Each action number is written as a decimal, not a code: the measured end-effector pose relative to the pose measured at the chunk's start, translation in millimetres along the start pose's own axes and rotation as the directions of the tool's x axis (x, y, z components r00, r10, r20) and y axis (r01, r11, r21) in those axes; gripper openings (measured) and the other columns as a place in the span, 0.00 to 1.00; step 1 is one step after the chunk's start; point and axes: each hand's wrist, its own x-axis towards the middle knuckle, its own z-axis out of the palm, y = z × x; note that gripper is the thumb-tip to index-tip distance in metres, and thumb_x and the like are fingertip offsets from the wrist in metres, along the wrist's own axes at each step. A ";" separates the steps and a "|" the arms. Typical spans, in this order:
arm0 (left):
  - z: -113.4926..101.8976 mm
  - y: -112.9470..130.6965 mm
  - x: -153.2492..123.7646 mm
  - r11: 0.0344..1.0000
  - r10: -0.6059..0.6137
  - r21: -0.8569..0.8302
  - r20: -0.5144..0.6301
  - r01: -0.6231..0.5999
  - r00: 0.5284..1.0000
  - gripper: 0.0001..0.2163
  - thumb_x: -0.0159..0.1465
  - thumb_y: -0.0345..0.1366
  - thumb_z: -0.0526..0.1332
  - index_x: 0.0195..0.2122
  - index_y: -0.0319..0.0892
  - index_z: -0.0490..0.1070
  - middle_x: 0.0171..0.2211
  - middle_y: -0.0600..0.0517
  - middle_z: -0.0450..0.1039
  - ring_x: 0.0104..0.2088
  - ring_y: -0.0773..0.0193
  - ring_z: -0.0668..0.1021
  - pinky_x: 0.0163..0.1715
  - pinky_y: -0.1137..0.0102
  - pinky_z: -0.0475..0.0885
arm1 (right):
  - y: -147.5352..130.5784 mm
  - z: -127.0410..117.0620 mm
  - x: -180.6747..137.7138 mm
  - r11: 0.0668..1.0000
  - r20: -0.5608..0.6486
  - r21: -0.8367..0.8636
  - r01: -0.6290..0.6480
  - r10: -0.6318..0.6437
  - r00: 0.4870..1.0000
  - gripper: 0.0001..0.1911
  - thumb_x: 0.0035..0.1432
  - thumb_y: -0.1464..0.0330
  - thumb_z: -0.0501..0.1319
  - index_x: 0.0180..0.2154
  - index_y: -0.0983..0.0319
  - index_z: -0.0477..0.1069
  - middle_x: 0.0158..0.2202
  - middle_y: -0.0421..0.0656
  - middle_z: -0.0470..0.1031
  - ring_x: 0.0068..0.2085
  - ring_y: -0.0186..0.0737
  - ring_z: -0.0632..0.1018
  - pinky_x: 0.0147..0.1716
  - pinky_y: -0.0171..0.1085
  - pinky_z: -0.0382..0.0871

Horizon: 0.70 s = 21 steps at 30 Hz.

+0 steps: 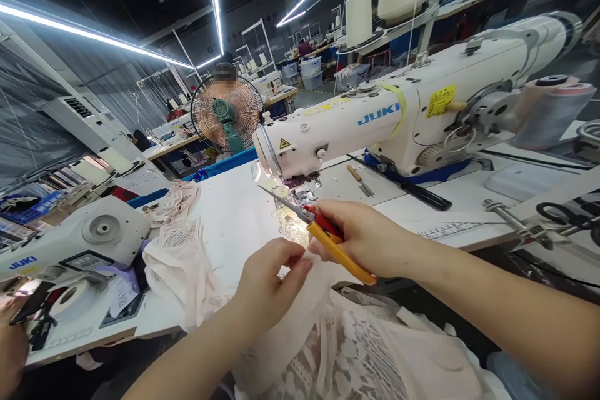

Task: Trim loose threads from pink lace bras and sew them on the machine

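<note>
Right now, head view: looks like a thread-trim step on the pink lace piece (365, 350), which hangs off the near edge of the tabletop (234, 212) & runs up under both hands toward the needle of the sewing machine (375, 119) on the far right side. R hand (370, 240) is closed round the thread snips (323, 231), orange/red handle deep in the palm, thumb on top. The blades point up-left over the fabric, just short of the needle area. They look nearly closed, tho the tips are thin & glare from the machine lamp makes that hard to call. L hand (267, 284) is shut to a thumb-forefinger pinch just beside the snips handle, other fingers curled. It prob. has a bit of lace edge or a loose thread, too small to tell which. A cut here would call for the pinch kept taut & the blade tips brought to the thread only, clear of the lace. More pink fabric (178, 256) lies heaped toward the left edge.
</note>
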 end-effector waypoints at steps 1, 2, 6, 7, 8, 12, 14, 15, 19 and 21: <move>2.6 -0.7 0.4 0.998 0.054 0.046 -0.021 -0.053 0.998 0.03 0.61 0.32 0.54 0.32 0.41 0.66 0.27 0.51 0.71 0.28 0.67 0.72 0.28 0.71 0.69 | -0.3 0.7 -0.5 1.000 -0.001 0.017 -0.008 0.008 1.000 0.10 0.44 0.67 0.59 0.23 0.59 0.56 0.21 0.34 0.59 0.23 0.32 0.61 0.21 0.32 0.55; 4.9 -1.5 0.7 0.993 0.095 0.075 -0.035 -0.092 0.995 0.04 0.62 0.32 0.53 0.31 0.42 0.66 0.26 0.52 0.70 0.27 0.67 0.71 0.27 0.71 0.68 | -0.8 1.3 -1.0 0.999 0.001 0.037 -0.016 0.016 1.000 0.10 0.44 0.67 0.59 0.23 0.59 0.56 0.21 0.34 0.59 0.24 0.33 0.62 0.21 0.33 0.56; 9.1 -3.3 1.2 0.998 0.069 0.005 -0.036 -0.069 0.997 0.07 0.63 0.32 0.51 0.31 0.41 0.66 0.26 0.52 0.68 0.27 0.67 0.69 0.27 0.72 0.66 | -2.1 1.1 -2.8 0.986 0.010 0.161 -0.048 0.047 0.999 0.12 0.43 0.63 0.60 0.24 0.58 0.56 0.23 0.36 0.63 0.25 0.35 0.65 0.24 0.35 0.60; 8.6 -3.1 1.2 0.998 0.006 -0.063 -0.019 -0.007 1.000 0.07 0.63 0.33 0.51 0.30 0.41 0.66 0.26 0.52 0.67 0.27 0.67 0.69 0.27 0.72 0.65 | -1.6 -0.3 -3.6 0.981 0.015 0.189 -0.045 0.043 0.999 0.14 0.43 0.60 0.60 0.25 0.58 0.56 0.24 0.37 0.63 0.26 0.36 0.65 0.24 0.36 0.61; 7.6 -2.9 1.3 0.987 -0.070 -0.145 0.005 0.070 0.998 0.08 0.63 0.35 0.52 0.30 0.41 0.66 0.25 0.52 0.67 0.27 0.67 0.68 0.27 0.72 0.64 | -0.2 -2.4 -4.8 0.979 0.020 0.202 -0.038 0.035 0.999 0.16 0.42 0.57 0.60 0.25 0.58 0.55 0.24 0.37 0.64 0.26 0.36 0.65 0.25 0.36 0.61; 3.0 -4.3 0.6 0.846 -0.272 -0.452 0.092 0.284 0.958 0.12 0.60 0.44 0.56 0.29 0.40 0.66 0.26 0.53 0.64 0.28 0.67 0.66 0.28 0.72 0.63 | 15.7 -15.8 -14.3 0.993 0.087 0.093 0.072 -0.080 0.993 0.21 0.45 0.49 0.58 0.25 0.57 0.54 0.24 0.39 0.62 0.25 0.37 0.64 0.23 0.37 0.60; 2.5 -7.2 -0.7 0.791 -0.313 -0.519 0.112 0.324 0.943 0.13 0.59 0.47 0.56 0.29 0.41 0.64 0.25 0.54 0.62 0.26 0.68 0.65 0.26 0.73 0.61 | 28.3 -22.6 -21.4 0.991 0.164 0.040 0.124 -0.129 0.978 0.22 0.49 0.46 0.54 0.25 0.57 0.55 0.24 0.39 0.62 0.25 0.37 0.63 0.23 0.37 0.58; 2.9 -8.9 -1.5 0.775 -0.329 -0.534 0.119 0.340 0.937 0.14 0.59 0.48 0.56 0.29 0.41 0.64 0.24 0.55 0.61 0.25 0.68 0.64 0.25 0.73 0.60 | 34.7 -25.3 -25.2 0.990 0.210 0.020 0.138 -0.139 0.968 0.23 0.50 0.45 0.52 0.25 0.58 0.56 0.24 0.40 0.62 0.25 0.37 0.63 0.23 0.36 0.58; 6.5 -14.5 -2.9 0.754 -0.342 -0.553 0.132 0.355 0.930 0.14 0.59 0.47 0.55 0.28 0.41 0.62 0.22 0.56 0.57 0.22 0.70 0.60 0.22 0.74 0.56 | 52.7 -28.9 -38.4 0.984 0.369 -0.129 0.124 -0.069 0.927 0.25 0.54 0.44 0.48 0.28 0.60 0.59 0.25 0.40 0.64 0.25 0.37 0.63 0.23 0.36 0.56; 7.6 -15.1 -2.2 0.747 -0.338 -0.563 0.137 0.354 0.931 0.13 0.60 0.47 0.55 0.28 0.41 0.62 0.22 0.56 0.57 0.22 0.70 0.60 0.22 0.74 0.56 | 54.2 -27.5 -41.8 0.977 0.411 -0.187 0.099 -0.013 0.912 0.23 0.54 0.46 0.50 0.28 0.60 0.60 0.25 0.40 0.64 0.26 0.37 0.63 0.23 0.35 0.55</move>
